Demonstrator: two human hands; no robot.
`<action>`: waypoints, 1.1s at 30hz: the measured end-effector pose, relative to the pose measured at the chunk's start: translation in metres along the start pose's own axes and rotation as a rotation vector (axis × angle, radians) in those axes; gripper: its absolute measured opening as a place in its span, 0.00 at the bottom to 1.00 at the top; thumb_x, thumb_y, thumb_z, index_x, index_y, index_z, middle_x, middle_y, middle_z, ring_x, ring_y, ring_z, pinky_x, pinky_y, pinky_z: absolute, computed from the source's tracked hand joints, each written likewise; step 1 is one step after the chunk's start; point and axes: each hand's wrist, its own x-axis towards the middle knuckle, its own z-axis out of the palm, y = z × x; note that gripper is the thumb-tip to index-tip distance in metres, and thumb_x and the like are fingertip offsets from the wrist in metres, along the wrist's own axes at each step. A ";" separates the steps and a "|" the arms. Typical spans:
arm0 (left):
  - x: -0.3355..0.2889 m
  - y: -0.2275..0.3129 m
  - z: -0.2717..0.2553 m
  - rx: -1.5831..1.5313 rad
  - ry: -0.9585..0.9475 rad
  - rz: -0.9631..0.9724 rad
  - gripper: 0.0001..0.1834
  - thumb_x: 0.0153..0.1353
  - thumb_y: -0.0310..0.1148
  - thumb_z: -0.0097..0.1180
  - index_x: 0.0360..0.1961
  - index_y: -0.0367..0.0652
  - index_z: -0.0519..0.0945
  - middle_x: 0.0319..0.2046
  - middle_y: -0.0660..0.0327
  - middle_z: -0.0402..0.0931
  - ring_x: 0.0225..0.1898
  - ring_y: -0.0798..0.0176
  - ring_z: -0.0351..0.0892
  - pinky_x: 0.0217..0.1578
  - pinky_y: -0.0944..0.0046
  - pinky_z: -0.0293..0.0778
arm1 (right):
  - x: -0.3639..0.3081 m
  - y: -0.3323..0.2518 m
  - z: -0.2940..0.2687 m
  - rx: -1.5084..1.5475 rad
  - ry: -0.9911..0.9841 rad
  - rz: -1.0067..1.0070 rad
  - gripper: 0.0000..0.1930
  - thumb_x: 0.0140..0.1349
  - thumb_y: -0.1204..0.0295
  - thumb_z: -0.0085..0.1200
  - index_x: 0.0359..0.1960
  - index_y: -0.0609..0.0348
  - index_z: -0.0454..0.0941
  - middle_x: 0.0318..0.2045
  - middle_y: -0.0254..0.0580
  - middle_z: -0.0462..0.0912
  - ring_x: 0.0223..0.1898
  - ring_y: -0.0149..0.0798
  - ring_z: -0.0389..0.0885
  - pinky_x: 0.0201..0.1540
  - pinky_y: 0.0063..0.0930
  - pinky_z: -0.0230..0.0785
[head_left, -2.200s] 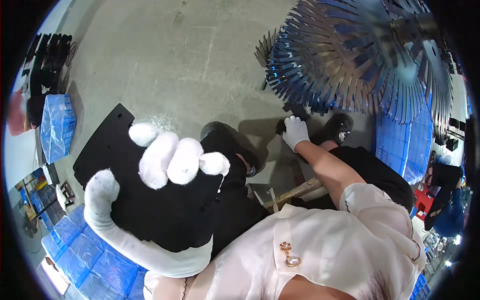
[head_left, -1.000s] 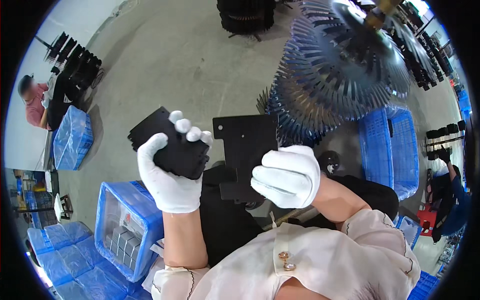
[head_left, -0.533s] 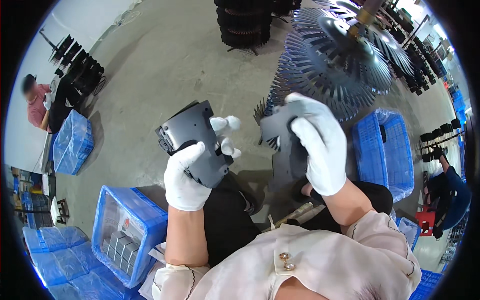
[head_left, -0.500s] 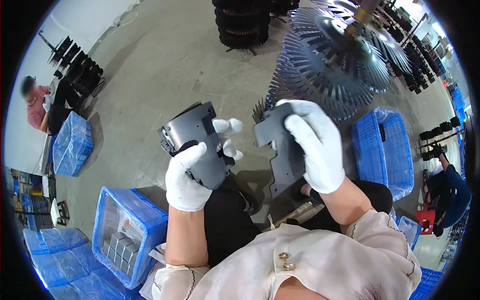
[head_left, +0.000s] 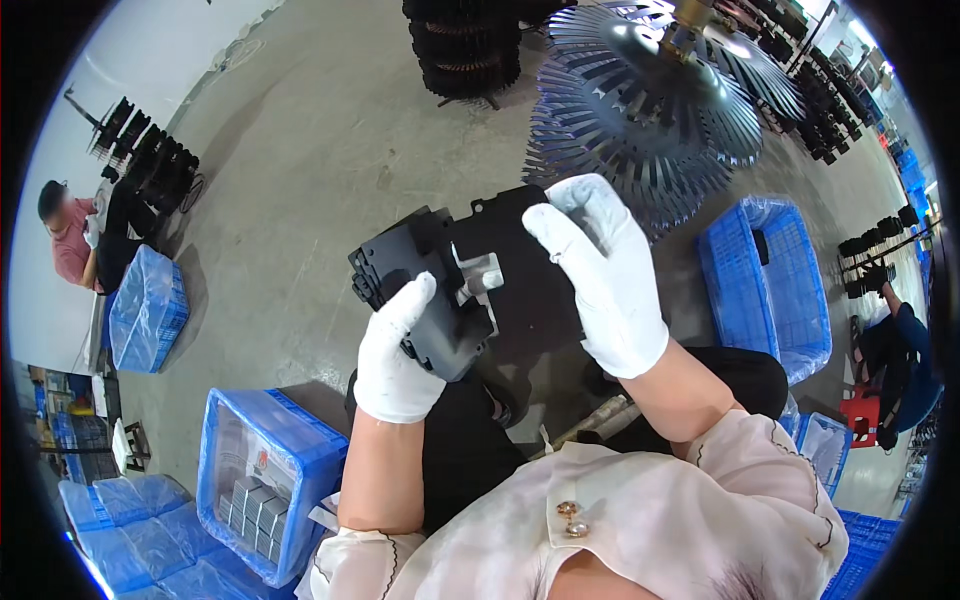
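My left hand (head_left: 392,360), in a white glove, grips a stack of dark grey moulded panels (head_left: 402,258) with small clips along one edge. Its thumb lies on the top face, and some fingertips show beyond the far side. Between the thumb and fingers of my gloved right hand (head_left: 612,275) is a flat dark plate (head_left: 530,285) with small tabs on its edge. The plate lies right beside the panels and partly behind them; whether they touch I cannot tell.
Blue lined crates stand at the right (head_left: 768,290) and lower left (head_left: 290,430), the latter holding grey blocks. A rack of fanned dark blades (head_left: 640,120) rises ahead. Far left, a person in pink (head_left: 75,235) sits by another crate (head_left: 148,310).
The plate in my right hand has turned and come left, up against or close beside the panels. My left hand has shifted slightly right and tilted its panels.
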 end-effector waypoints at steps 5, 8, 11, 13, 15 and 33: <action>0.002 -0.012 0.008 0.064 -0.015 0.123 0.23 0.66 0.37 0.56 0.60 0.39 0.73 0.54 0.53 0.78 0.48 0.59 0.80 0.48 0.60 0.75 | 0.003 0.006 0.005 -0.544 0.098 -0.527 0.06 0.60 0.79 0.62 0.34 0.60 0.76 0.29 0.35 0.76 0.23 0.25 0.75 0.25 0.23 0.66; 0.000 -0.015 0.012 0.117 0.049 0.126 0.22 0.67 0.33 0.57 0.60 0.42 0.73 0.54 0.59 0.78 0.53 0.63 0.78 0.55 0.61 0.74 | 0.001 0.009 0.017 -0.647 -0.005 -0.553 0.07 0.56 0.77 0.64 0.30 0.58 0.76 0.27 0.43 0.76 0.22 0.39 0.76 0.25 0.30 0.68; 0.001 -0.025 0.013 0.004 0.028 0.155 0.20 0.69 0.31 0.55 0.60 0.41 0.72 0.51 0.62 0.78 0.53 0.64 0.78 0.55 0.62 0.73 | 0.007 0.013 0.025 -0.569 -0.049 -0.416 0.11 0.56 0.71 0.64 0.30 0.59 0.73 0.25 0.44 0.74 0.23 0.43 0.77 0.28 0.33 0.69; 0.002 -0.025 0.008 0.020 0.063 0.090 0.19 0.70 0.33 0.52 0.60 0.40 0.72 0.50 0.62 0.78 0.53 0.64 0.78 0.54 0.62 0.74 | 0.019 0.015 0.022 -0.586 -0.198 -0.306 0.14 0.60 0.64 0.61 0.33 0.63 0.73 0.21 0.42 0.75 0.24 0.39 0.78 0.28 0.30 0.69; 0.004 -0.029 0.006 0.029 0.096 0.120 0.19 0.70 0.35 0.51 0.59 0.42 0.73 0.47 0.63 0.78 0.49 0.65 0.78 0.53 0.60 0.74 | 0.028 0.013 0.022 -0.418 -0.380 -0.095 0.14 0.66 0.62 0.56 0.37 0.63 0.75 0.25 0.40 0.78 0.26 0.34 0.79 0.29 0.26 0.71; 0.012 -0.004 -0.007 -0.391 0.018 0.179 0.22 0.66 0.36 0.51 0.55 0.33 0.68 0.49 0.53 0.73 0.41 0.64 0.72 0.44 0.62 0.65 | -0.088 0.377 -0.155 -1.488 -0.240 0.814 0.24 0.60 0.60 0.57 0.55 0.60 0.75 0.52 0.56 0.77 0.54 0.54 0.77 0.54 0.45 0.74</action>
